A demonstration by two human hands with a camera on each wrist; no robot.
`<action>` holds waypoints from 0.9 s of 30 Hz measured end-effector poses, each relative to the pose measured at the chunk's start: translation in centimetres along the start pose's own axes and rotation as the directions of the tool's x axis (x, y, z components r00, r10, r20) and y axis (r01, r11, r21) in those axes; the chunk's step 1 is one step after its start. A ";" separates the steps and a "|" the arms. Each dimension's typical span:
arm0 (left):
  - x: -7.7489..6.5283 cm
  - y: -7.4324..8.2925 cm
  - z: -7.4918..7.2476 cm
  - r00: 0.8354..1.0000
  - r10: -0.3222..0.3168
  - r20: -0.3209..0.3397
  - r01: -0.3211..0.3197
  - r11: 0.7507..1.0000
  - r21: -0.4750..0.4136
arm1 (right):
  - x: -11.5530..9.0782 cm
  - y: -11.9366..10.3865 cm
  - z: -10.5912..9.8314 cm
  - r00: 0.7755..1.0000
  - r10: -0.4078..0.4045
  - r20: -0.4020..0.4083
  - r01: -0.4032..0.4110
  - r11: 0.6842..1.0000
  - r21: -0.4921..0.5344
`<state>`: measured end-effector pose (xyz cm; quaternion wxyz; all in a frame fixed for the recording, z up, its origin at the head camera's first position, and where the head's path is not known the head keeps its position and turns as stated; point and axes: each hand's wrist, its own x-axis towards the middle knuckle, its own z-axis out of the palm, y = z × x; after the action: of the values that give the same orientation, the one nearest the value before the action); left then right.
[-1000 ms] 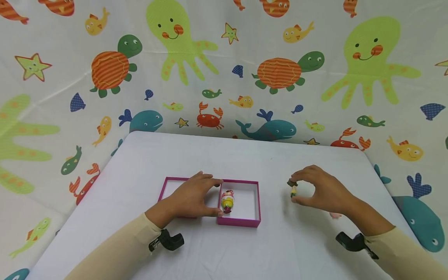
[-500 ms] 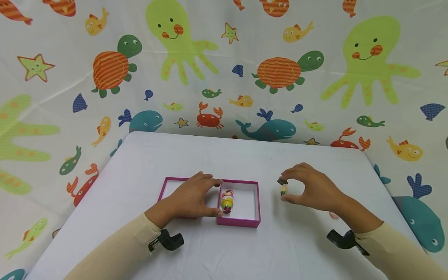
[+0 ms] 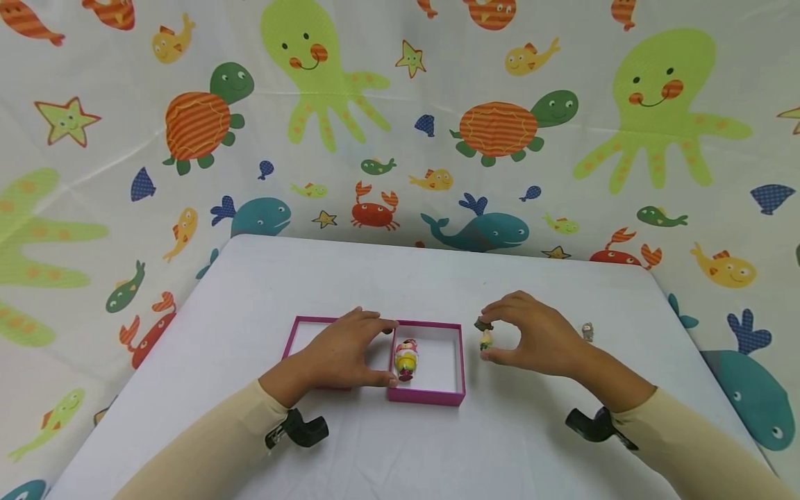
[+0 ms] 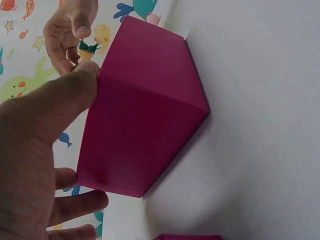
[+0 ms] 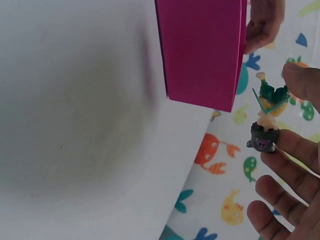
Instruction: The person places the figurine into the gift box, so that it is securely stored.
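At the white desk [image 3: 350, 451], your left hand [image 3: 342, 353] gripped the pink box [image 3: 427, 398] across its left end, while your right hand [image 3: 537, 338], just right of the box, pinched a green-skirted figurine [image 5: 267, 121] end to end between thumb and fingertips. That narrow hold looked the chief risk: a twist or squeeze could have popped the toy loose, and a low pass might have clipped the box's rim. A hard left-hand push could have rolled the yellow-clad figurine [image 3: 406, 359] lying inside. The count: two hands; two boxes, the second box [image 3: 310, 319] left of the pink box and partly covered; three figurines, including a grey figurine [image 3: 587, 331] well right of the pink box; and one unidentifiable pink shape [image 4: 153, 19] past that box.
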<state>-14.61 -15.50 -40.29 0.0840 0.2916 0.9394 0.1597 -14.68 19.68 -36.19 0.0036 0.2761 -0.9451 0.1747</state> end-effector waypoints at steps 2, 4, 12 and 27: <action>0.0 0.0 0.0 1.000 -0.003 0.000 0.003 1.000 -0.004 | 0.2 -0.2 0.2 1.000 -0.016 -0.006 0.016 1.000 -0.002; -0.1 0.1 0.0 1.000 -0.008 0.000 0.008 1.000 -0.006 | 0.4 -0.5 0.4 1.000 -0.029 -0.009 0.029 1.000 -0.003; -0.2 0.2 0.0 1.000 -0.027 0.004 0.027 0.999 -0.018 | 1.1 -1.5 1.0 0.998 -0.062 0.001 0.062 0.998 0.000; -0.3 0.3 -0.1 0.998 -0.052 0.026 0.053 0.998 -0.041 | 2.4 -3.7 2.5 0.993 -0.117 0.021 0.116 0.993 0.016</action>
<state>-14.23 -15.49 -40.08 0.1058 0.2671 0.9420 0.1735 -14.60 14.70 -37.07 0.0013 0.3326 -0.9261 0.1780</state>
